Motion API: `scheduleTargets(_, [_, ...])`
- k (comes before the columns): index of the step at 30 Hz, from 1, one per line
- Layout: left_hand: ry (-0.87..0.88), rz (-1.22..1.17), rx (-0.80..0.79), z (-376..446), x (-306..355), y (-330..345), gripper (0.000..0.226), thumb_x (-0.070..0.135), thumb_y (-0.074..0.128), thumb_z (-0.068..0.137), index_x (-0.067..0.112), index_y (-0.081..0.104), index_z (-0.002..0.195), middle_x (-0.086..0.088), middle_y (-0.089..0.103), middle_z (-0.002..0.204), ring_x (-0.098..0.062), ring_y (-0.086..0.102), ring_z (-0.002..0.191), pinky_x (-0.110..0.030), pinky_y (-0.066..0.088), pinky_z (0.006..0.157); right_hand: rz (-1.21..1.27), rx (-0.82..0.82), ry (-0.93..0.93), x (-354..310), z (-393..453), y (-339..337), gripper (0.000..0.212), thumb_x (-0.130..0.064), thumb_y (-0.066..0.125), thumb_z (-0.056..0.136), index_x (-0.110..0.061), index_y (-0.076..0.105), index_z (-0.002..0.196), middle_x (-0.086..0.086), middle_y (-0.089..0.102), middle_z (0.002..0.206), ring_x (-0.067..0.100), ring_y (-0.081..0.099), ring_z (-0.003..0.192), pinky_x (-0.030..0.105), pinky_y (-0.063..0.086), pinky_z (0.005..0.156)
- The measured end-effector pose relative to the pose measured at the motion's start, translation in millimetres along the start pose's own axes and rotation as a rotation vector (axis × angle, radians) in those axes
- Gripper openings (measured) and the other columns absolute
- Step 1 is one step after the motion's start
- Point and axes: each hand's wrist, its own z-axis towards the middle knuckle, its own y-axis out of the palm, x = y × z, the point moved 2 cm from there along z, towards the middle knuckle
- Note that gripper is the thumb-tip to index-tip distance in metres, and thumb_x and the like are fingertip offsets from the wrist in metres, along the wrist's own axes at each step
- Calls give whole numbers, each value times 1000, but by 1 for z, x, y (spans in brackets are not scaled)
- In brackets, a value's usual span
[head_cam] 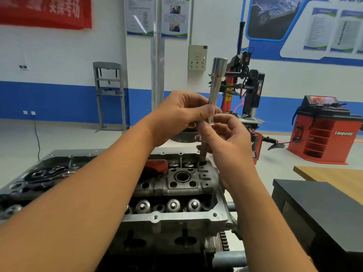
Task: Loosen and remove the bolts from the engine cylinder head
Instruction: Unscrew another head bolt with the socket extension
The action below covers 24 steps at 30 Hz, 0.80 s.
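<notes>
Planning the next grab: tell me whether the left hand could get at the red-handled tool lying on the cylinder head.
Probably not right away: the left hand is gripping the long socket, though nothing blocks the red-handled tool.

Cyl head [176, 185] front-centre; tyre changer [249, 91] behind; balancer [324, 132] right

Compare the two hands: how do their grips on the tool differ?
The left hand sits higher, pinching the chrome socket between thumb and fingers; the right hand sits lower, fingers on the socket's bottom end and the dark bolt under it. The left arm crosses the cylinder head; the right arm runs along its right edge. Both are bare and grip the same upright assembly.
</notes>
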Motion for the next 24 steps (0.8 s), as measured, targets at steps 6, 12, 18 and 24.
scheduleTargets(6, [62, -86, 146, -4, -13, 1, 34, 21, 69, 94, -1, 69, 119, -16, 78, 107, -34, 73, 100, -43, 57, 88, -131, -26, -56, 4, 0, 1, 13, -20, 61, 105, -19, 73, 101, 0, 74, 83, 30, 75, 84, 52, 63, 76])
scheduleTargets(12, [128, -130, 159, -8, -13, 0, 17, 2, 67, 97, 5, 71, 114, -6, 79, 94, -20, 76, 93, -29, 61, 84, -58, -30, -10, 3, -2, 3, 6, -25, 66, 100, -22, 70, 103, 1, 74, 85, 33, 76, 84, 43, 63, 75])
scheduleTargets(18, [121, -150, 220, -10, -13, 5, 26, 15, 75, 91, 7, 71, 116, -4, 79, 98, -21, 74, 95, -35, 61, 88, -202, -34, -73, 2, -3, 3, 5, -20, 75, 95, -19, 70, 96, 3, 76, 86, 24, 76, 81, 50, 64, 77])
scheduleTargets(24, [144, -99, 262, -12, -12, 5, 18, 4, 77, 91, 9, 71, 107, -2, 79, 88, -21, 77, 89, -40, 65, 84, -197, -90, -68, 1, -2, 6, 6, -25, 71, 97, -20, 74, 97, 8, 77, 89, 29, 75, 81, 47, 61, 74])
